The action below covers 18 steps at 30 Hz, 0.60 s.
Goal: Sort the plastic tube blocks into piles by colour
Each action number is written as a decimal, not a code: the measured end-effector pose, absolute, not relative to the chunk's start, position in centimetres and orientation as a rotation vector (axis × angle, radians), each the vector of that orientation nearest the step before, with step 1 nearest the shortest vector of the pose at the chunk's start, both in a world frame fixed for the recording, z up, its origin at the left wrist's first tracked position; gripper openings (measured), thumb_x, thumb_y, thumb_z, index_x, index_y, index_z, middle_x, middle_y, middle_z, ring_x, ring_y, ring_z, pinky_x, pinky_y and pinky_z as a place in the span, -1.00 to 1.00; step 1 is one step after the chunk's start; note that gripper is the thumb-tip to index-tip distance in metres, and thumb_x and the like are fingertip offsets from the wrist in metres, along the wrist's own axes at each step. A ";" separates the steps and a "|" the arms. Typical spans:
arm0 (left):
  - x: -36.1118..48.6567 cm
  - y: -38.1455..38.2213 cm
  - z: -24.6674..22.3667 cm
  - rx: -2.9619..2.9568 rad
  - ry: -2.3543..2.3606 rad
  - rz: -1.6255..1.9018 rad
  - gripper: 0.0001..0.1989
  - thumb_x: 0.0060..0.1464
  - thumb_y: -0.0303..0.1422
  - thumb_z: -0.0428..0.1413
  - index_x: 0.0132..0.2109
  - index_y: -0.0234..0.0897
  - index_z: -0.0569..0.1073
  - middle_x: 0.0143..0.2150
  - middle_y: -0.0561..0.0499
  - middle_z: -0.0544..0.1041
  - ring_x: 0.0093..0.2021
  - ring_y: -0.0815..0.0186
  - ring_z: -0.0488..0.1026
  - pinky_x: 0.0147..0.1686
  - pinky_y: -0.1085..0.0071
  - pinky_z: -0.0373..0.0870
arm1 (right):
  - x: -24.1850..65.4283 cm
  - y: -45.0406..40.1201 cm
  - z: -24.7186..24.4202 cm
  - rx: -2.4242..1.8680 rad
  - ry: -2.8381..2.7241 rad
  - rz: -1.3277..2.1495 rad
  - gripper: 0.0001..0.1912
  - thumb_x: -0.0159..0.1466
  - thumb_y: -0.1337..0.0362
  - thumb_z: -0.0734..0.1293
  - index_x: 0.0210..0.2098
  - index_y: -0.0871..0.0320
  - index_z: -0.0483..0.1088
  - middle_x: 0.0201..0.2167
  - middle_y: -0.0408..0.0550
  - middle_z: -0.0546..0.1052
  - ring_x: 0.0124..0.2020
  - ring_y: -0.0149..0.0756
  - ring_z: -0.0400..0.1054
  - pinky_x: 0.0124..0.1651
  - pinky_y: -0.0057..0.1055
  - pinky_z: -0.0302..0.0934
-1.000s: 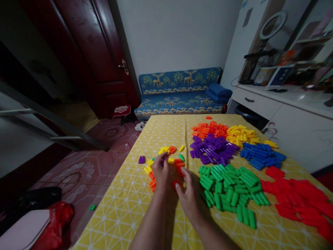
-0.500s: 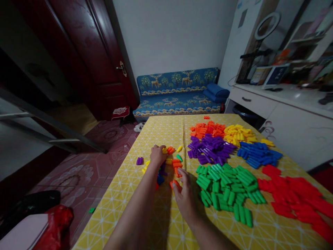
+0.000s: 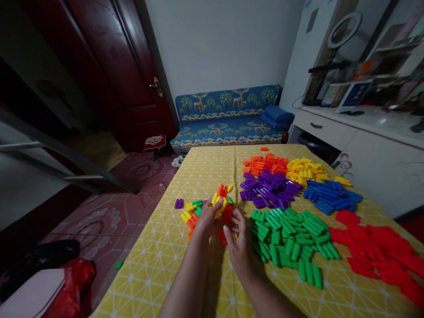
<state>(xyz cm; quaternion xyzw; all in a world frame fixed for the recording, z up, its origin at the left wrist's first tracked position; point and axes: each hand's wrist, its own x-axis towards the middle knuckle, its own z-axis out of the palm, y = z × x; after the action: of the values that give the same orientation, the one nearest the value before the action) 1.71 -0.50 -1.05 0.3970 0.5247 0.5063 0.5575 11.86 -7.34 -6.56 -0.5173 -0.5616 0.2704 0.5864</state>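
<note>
Plastic pieces in mixed colours [image 3: 191,217] lie in a small heap at the middle of the yellow patterned table [image 3: 139,265]. My left hand [image 3: 209,216] is closed around some yellow pieces [image 3: 219,201] at the heap's right part. Just right of it, my right hand [image 3: 237,238] has its fingers spread and curved beside red pieces [image 3: 227,213]; no piece is plainly in its grip. An orange piece [image 3: 222,190] sits just beyond my left hand. A purple piece [image 3: 179,203] lies apart on the left.
Sorted piles fill the table's right side: orange [image 3: 265,164], yellow [image 3: 306,170], purple [image 3: 269,189], blue [image 3: 331,195], green [image 3: 291,234] and red [image 3: 380,247]. A blue patterned sofa [image 3: 228,117] stands beyond the table, a white cabinet [image 3: 371,154] at the right.
My left hand has moved right and nearer to me, uncovering the left part of the heap, and now has yellow pieces in it. My right hand has shifted slightly right, away from the orange pieces.
</note>
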 end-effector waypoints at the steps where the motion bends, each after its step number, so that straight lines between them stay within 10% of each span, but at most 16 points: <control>1: 2.0 -1.3 -1.2 0.833 1.117 1.167 -0.49 -0.11 -0.05 0.30 -0.09 -0.29 0.48 -0.34 -0.06 0.56 -0.47 0.31 0.48 -0.48 0.44 0.38 | 12.0 -7.4 -6.3 -1.207 -1.301 0.638 -0.43 0.36 0.14 0.22 0.30 0.11 0.07 0.20 0.21 0.33 0.11 -0.11 0.35 -0.08 -0.19 0.42; 9: -0.4 -2.8 0.0 1.088 0.851 0.768 -0.52 -0.24 -0.26 0.42 -0.11 -0.31 0.58 -0.33 -0.05 0.60 -0.35 0.27 0.52 -0.32 0.43 0.43 | 12.8 -8.0 -4.5 -1.203 -1.221 0.732 -0.42 0.37 0.09 0.18 0.34 0.04 0.06 0.24 0.14 0.31 0.21 -0.08 0.27 0.13 -0.11 0.30; 18: -1.3 -2.2 -0.7 0.890 1.072 1.002 -0.53 -0.18 -0.23 0.38 -0.09 -0.28 0.53 -0.30 -0.02 0.57 -0.36 0.31 0.50 -0.40 0.48 0.40 | 12.8 -6.9 -5.5 -1.152 -0.891 0.795 -0.71 0.28 0.05 0.28 -0.13 0.10 0.31 -0.24 -0.03 0.50 -0.24 -0.25 0.43 -0.20 -0.32 0.36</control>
<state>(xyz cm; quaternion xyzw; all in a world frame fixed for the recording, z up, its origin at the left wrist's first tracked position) -1.33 -2.24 -0.67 0.3923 0.4724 0.4419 0.6539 12.84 -6.89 -5.47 -0.5122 -0.3962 0.3533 0.6751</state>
